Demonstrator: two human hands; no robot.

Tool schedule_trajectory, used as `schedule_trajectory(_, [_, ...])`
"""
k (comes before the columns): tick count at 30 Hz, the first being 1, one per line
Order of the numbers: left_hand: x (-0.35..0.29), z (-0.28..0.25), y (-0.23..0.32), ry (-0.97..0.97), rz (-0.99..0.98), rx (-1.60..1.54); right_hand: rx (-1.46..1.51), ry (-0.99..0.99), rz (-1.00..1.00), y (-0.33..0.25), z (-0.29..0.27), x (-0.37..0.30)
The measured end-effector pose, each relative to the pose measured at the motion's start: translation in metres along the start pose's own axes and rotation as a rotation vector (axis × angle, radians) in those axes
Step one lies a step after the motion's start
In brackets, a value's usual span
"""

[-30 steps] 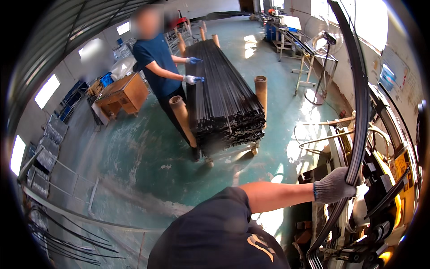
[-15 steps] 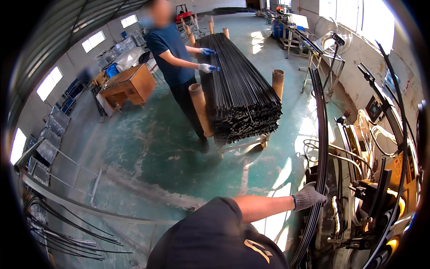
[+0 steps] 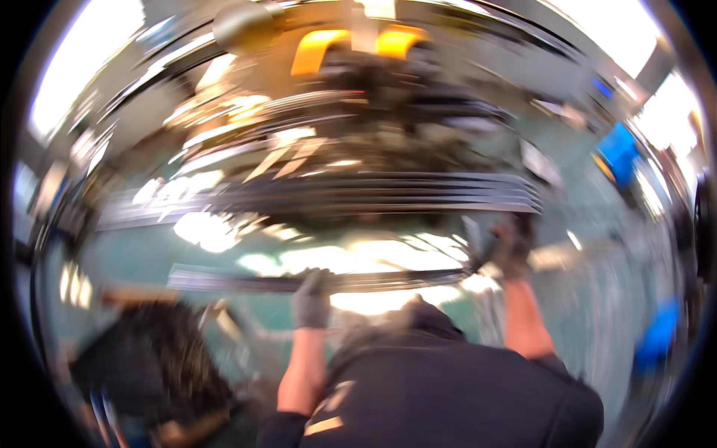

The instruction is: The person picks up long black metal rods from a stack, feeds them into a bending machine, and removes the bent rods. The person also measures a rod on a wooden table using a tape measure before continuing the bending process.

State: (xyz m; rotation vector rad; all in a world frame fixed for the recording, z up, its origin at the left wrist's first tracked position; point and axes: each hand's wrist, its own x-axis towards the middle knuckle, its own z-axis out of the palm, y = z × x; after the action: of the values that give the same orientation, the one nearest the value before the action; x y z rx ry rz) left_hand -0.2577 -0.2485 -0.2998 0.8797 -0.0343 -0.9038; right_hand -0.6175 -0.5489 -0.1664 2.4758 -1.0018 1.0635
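Observation:
The whole head view is smeared by motion. My gloved left hand (image 3: pixel 311 300) is closed around a thin bundle of long dark strips (image 3: pixel 239 281) lying crosswise in front of me. My right hand (image 3: pixel 513 248), in a dark-looking glove, is by the bundle's right end; its fingers are too blurred to read. Just beyond, a wider row of long parallel black strips (image 3: pixel 418 196) runs left to right, ending above my right hand.
Behind the strips stands a machine with yellow-orange curved parts (image 3: pixel 321 52). A large stack of black strips (image 3: pixel 149 355) is at the lower left. Blue objects, one a bin-like shape (image 3: pixel 617 153), are at the right. Bright sunlit patches lie on the green floor (image 3: pixel 258 310).
My view has swung right to face the machine, and the strip stack now appears at lower left. My right hand has come into view. The co-worker is no longer clearly visible.

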Motion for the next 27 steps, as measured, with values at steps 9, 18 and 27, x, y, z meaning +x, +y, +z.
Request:
schedule_trajectory(9, [-0.041,0.058,-0.184,-0.836,-0.084,0.995,0.335,0.085,0.863,0.041,-0.166,-0.007])
schedule_trajectory(18, [-0.003,0.041,-0.291,-0.988,0.012,1.075,-0.198,0.087,0.667,0.200,-0.247,-0.052])
schedule_trajectory(27, [-0.013,0.122,-0.224,0.077,-0.649,0.633,-0.580,-0.312,1.033,0.413,-0.280,-0.078])
